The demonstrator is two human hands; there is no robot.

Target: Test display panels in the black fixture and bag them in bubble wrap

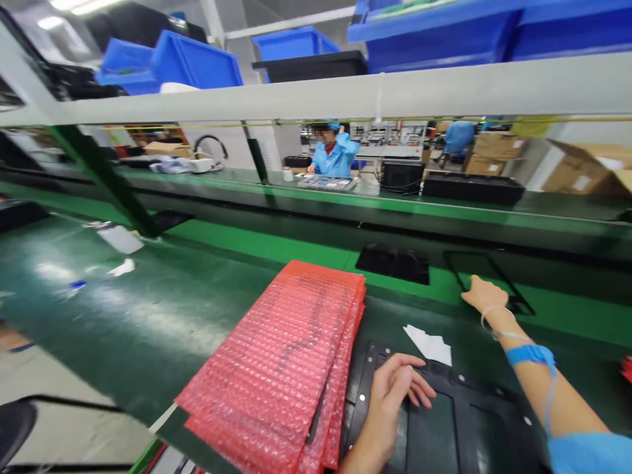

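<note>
My left hand [392,395] hovers over or rests on a black panel [461,421] with cut-outs and silver round spots; which of the two I cannot tell. Its fingers are loosely stretched out and grip nothing. Farther off to the right, my right hand [488,296] is closed at the near left edge of a thin black rectangular frame [511,289]; the fingertips are partly hidden. A white paper piece [429,345] lies at the panel's far edge. Left of my left hand is a stack of red bubble-wrap bags [286,355], with something dark showing inside.
A flat black plate [394,263] lies on the green strip beyond the bags. A white container [118,237] stands near a green post [103,178] on the left. Blue bins [192,59] sit on the overhead shelf. A person in blue [333,157] works across the bench.
</note>
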